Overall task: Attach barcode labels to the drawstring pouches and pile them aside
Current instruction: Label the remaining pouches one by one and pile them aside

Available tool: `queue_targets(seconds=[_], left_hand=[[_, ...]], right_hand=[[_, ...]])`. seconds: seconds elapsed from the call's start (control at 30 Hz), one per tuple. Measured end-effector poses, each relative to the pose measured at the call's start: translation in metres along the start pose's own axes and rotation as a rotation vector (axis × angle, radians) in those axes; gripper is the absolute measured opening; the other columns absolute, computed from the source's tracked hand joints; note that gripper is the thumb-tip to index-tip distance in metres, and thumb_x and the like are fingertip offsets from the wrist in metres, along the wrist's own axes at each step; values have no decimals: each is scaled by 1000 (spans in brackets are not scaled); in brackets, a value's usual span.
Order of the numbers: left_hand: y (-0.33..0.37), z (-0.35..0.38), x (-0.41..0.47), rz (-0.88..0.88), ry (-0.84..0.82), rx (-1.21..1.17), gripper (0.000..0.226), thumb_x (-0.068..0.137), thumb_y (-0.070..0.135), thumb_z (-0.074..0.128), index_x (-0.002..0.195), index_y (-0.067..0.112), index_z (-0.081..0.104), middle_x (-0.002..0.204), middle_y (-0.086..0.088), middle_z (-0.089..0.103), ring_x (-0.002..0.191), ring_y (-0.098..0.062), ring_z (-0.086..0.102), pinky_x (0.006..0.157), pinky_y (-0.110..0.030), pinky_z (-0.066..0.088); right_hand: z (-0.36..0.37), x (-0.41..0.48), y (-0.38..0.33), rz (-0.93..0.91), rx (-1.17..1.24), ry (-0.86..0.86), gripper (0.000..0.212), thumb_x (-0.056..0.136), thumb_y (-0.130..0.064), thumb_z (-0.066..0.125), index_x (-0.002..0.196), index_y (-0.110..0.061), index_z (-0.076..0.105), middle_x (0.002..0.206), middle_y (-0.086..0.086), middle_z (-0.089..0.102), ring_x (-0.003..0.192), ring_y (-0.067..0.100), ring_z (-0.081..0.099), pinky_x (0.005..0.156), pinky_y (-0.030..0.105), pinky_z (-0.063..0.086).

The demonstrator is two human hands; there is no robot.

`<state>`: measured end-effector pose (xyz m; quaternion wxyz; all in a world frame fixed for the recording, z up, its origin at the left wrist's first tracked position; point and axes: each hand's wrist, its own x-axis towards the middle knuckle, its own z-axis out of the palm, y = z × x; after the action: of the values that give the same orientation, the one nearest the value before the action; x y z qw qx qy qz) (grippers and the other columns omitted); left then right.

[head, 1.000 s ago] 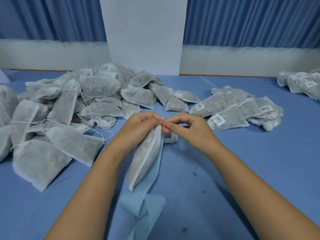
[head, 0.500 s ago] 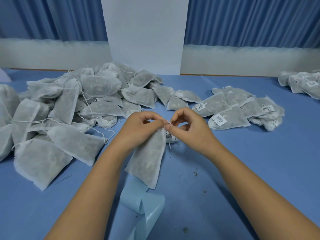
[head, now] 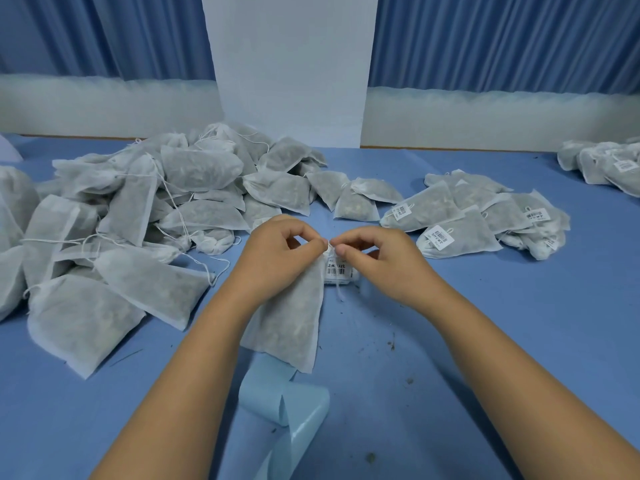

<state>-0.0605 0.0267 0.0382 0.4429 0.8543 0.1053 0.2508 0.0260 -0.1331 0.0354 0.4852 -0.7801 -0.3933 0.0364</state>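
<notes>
Head-worn view, down onto table (head: pixel 554 299)

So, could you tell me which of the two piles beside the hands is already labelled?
The smaller pile to the right: white barcode labels show on its pouches; the big left heap shows none.

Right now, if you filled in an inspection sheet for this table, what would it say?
Surface: blue table, dotted with dark crumbs.
Job's things: held pouch at centre; barcode labels lying just behind it; unlabelled pile on the left; labelled pile on the right; far pile, some labelled, at the right edge.
Clutter: curled blue backing strip near the front.
Hands: left hand pinches the held pouch's top; right hand pinches its drawstring.
Cables: nothing seen.
Surroundings: blue curtains and a white panel behind the table.
</notes>
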Motion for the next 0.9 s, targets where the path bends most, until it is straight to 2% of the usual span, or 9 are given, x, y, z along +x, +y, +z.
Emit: queue_targets(seconds=[0.13,0.23,0.3,0.37,0.53,0.63,0.73,0.8,0.9], left_hand=[[5,-5,-1,-122,-43,-178,16,80,29,70,65,28,75,88,7,74,81,-6,61,75,-22,43],[7,-8,-2,-137,-113,-261,29,87,19,65,64,34,75,83,13,75,83,5,63,75,-12,43],[8,-10,-3,-134,-139,-306,33,88,14,63,64,33,76,81,14,75,80,8,63,69,-5,42],[9,-11,-3,-150,-145,-340,29,86,16,65,64,31,77,80,14,75,79,8,63,69,-6,43],[8,-13,-5,-189,-283,-311,16,71,35,64,67,29,78,86,11,75,89,2,62,87,-22,42],[11,-11,-6,-164,-356,-370,15,75,30,65,69,28,79,87,8,77,92,4,67,81,-12,45],[10,-12,-6,-151,-295,-391,19,82,22,68,67,28,79,85,9,77,90,4,67,84,-13,45],[9,-12,-4,-185,-213,-375,27,86,16,68,65,30,78,82,13,76,83,7,65,84,-20,42],[10,-11,-4,-200,-179,-334,14,77,29,69,66,32,78,85,14,76,86,8,64,83,-21,41]], right_hand=[[-3,1,1,24,98,-13,25,89,-15,69,112,-26,68,105,-12,69,96,0,61,71,14,47],[-4,0,1,28,144,-96,31,83,-12,75,111,-25,69,104,-9,71,92,3,63,65,14,46],[-3,0,2,6,103,-117,22,83,-12,76,102,-23,75,97,-7,74,87,11,65,67,18,47],[-2,1,4,-1,91,-81,13,85,-12,74,93,-21,78,88,-6,75,84,16,66,70,21,51],[-1,3,9,-107,88,160,19,88,-6,69,99,-21,77,71,-30,68,66,-9,62,62,6,42],[4,0,10,-134,-5,51,22,90,-4,66,104,-18,77,88,-22,71,78,-8,62,68,7,42],[8,-1,8,-158,-110,-35,40,88,0,59,120,-23,69,117,-9,65,96,-4,57,70,8,40],[5,0,4,-148,-34,105,41,85,-2,57,117,-25,67,116,-8,62,98,-2,56,66,15,43],[2,-1,-2,-173,100,210,21,82,-14,64,99,-26,69,104,-7,66,93,6,60,62,24,44]])
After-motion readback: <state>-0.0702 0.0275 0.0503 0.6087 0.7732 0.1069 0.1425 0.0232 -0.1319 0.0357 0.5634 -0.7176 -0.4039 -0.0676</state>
